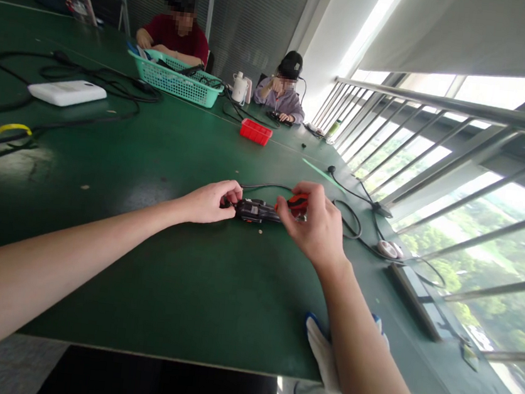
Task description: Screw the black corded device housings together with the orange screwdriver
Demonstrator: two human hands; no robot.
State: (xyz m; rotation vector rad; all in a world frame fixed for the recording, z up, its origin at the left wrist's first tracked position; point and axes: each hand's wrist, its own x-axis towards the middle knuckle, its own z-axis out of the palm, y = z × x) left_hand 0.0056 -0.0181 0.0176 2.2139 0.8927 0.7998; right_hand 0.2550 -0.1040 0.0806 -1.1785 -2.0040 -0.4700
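A black corded power tool [257, 210] with small orange marks lies on the green table in front of me. My left hand [214, 202] is closed, its thumb and fingers pinching at the tool's left end. What exactly sits between those fingertips is hidden. My right hand [313, 225] is wrapped round a hand tool with a red-and-black handle [298, 202], held over the right end of the power tool. The working end of that hand tool is covered by my fingers. A black cord [268, 186] runs behind the power tool.
A red tray [255, 132] and a teal basket [176, 79] of tools stand farther back. White gloves [323, 356] lie by my right forearm. Cables and a white box [68, 92] are at left; a railing [443, 107] lines the right. Two people sit across.
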